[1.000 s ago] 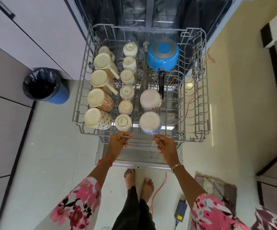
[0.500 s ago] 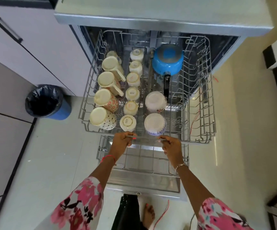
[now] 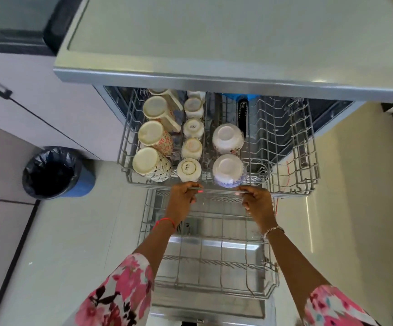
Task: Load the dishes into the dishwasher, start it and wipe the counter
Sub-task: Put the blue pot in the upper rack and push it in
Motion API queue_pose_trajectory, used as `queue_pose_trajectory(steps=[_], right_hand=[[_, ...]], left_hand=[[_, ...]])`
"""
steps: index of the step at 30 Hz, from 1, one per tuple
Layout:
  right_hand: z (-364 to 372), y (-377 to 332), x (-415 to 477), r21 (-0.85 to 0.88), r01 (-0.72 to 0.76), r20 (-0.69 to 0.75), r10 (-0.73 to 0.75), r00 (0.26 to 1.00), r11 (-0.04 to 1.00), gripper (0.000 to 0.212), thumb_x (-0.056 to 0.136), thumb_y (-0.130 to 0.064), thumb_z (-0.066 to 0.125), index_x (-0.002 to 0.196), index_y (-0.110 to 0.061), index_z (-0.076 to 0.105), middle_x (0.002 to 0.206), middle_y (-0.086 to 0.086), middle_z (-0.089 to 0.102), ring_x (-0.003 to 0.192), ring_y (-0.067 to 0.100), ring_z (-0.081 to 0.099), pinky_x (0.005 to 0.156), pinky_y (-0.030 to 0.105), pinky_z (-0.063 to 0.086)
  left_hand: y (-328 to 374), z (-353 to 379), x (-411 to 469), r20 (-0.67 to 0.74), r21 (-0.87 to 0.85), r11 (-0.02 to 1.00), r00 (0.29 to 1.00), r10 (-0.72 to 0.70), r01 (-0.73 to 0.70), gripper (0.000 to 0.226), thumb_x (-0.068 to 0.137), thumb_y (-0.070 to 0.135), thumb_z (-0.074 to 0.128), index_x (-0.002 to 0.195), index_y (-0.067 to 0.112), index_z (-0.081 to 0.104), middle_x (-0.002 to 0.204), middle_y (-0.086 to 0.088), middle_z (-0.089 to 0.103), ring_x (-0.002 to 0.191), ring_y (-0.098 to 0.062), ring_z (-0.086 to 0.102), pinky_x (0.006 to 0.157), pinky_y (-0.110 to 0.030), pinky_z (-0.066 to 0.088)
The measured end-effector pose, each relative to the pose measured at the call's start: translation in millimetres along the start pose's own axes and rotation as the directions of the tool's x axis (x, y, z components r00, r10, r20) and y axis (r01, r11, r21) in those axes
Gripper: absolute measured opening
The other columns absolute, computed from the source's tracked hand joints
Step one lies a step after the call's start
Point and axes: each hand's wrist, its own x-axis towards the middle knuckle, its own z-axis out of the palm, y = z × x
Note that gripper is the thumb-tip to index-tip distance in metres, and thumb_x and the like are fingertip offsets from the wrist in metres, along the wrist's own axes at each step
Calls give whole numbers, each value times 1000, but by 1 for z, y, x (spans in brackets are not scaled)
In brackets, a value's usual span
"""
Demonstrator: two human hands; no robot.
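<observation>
The dishwasher's upper rack (image 3: 292, 147) is a grey wire basket, partly slid under the counter (image 3: 214, 38). It carries upturned patterned mugs (image 3: 152, 163), a row of small white cups (image 3: 189, 169) and two white bowls (image 3: 228, 170). A blue pan (image 3: 242, 114) shows only its black handle and a sliver of blue under the counter edge. My left hand (image 3: 182, 198) and my right hand (image 3: 258, 202) both grip the rack's front bar. Below them the lower rack (image 3: 214, 262) stands pulled out over the open door (image 3: 209, 311).
A blue bin with a black liner (image 3: 54, 172) stands on the floor at the left. White cabinet fronts (image 3: 37, 95) run along the left side. A red cable (image 3: 287, 168) shows through the rack's right side. Pale floor tiles surround the dishwasher.
The upper rack has slid back into the dishwasher with both hands on its front bar. The blue pan and the rear cups have gone under the counter edge. The view has tilted up.
</observation>
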Motion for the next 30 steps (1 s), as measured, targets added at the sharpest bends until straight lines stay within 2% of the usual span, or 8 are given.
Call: queue_pose_trajectory(steps=[3, 5, 7, 12, 17, 22, 27, 30], right_hand=[[9, -13, 20, 18, 9, 9, -9, 1000, 1000, 29, 86, 17, 44, 90, 1, 67, 54, -6, 61, 32, 0, 38, 33, 11, 28], [16, -23, 35, 37, 18, 2, -18, 1000, 999, 31, 86, 17, 44, 86, -3, 67, 65, 4, 62, 33, -1, 38, 33, 11, 28], [18, -36, 54, 35, 30, -1, -30, 1000, 999, 26, 87, 16, 44, 91, 2, 66, 71, 7, 61, 34, -1, 38, 34, 11, 28], [19, -72, 108, -52, 109, -27, -110, 994, 993, 21, 86, 14, 50, 102, 13, 64, 83, 11, 64, 34, -3, 46, 36, 8, 33], [28, -79, 154, -140, 133, -44, -140, 989, 981, 16, 87, 7, 56, 98, 10, 68, 55, -7, 61, 31, -1, 42, 32, 10, 30], [23, -82, 165, -139, 131, 1, -132, 991, 982, 14, 87, 4, 57, 95, 4, 68, 55, 5, 56, 31, 1, 36, 32, 12, 28], [23, -87, 158, -174, 120, 13, -120, 993, 977, 13, 87, 1, 59, 95, -1, 69, 53, 0, 57, 31, 1, 36, 32, 12, 27], [27, -94, 155, -218, 45, -21, -51, 998, 975, 16, 87, 0, 60, 101, 3, 66, 57, 5, 55, 32, 1, 37, 33, 11, 27]], left_hand=[[16, -2, 23, -1, 39, 999, 1000, 27, -26, 28, 87, -18, 39, 92, -4, 63, 73, -9, 64, 40, 0, 43, 39, -13, 34], [28, -4, 43, 10, 73, 996, 999, 51, -52, 24, 88, -16, 41, 99, -11, 62, 67, -4, 66, 40, 1, 44, 39, -12, 33], [41, -2, 63, 24, 91, 993, 997, 69, -71, 22, 88, -15, 43, 100, -13, 61, 60, 5, 67, 41, 0, 45, 39, -12, 34], [78, 13, 116, 6, 146, 987, 998, 66, -66, 18, 85, -12, 51, 100, -14, 61, 61, -4, 60, 35, 0, 46, 37, -11, 34], [103, 9, 157, -18, 248, 967, 998, 59, -53, 20, 87, -7, 54, 104, -12, 61, 73, -6, 62, 35, 1, 48, 37, -10, 37], [106, 14, 163, 15, 252, 963, 996, 93, -93, 21, 87, -8, 53, 106, -12, 61, 73, -5, 61, 34, 2, 46, 36, -9, 35], [110, 14, 155, 44, 294, 947, 991, 125, -133, 23, 87, -6, 54, 109, -12, 59, 75, -7, 61, 34, 2, 45, 37, -9, 35], [114, 10, 137, 124, 463, 862, 978, 165, -204, 37, 86, 2, 60, 123, -1, 51, 87, -15, 67, 53, -3, 57, 40, -6, 37]])
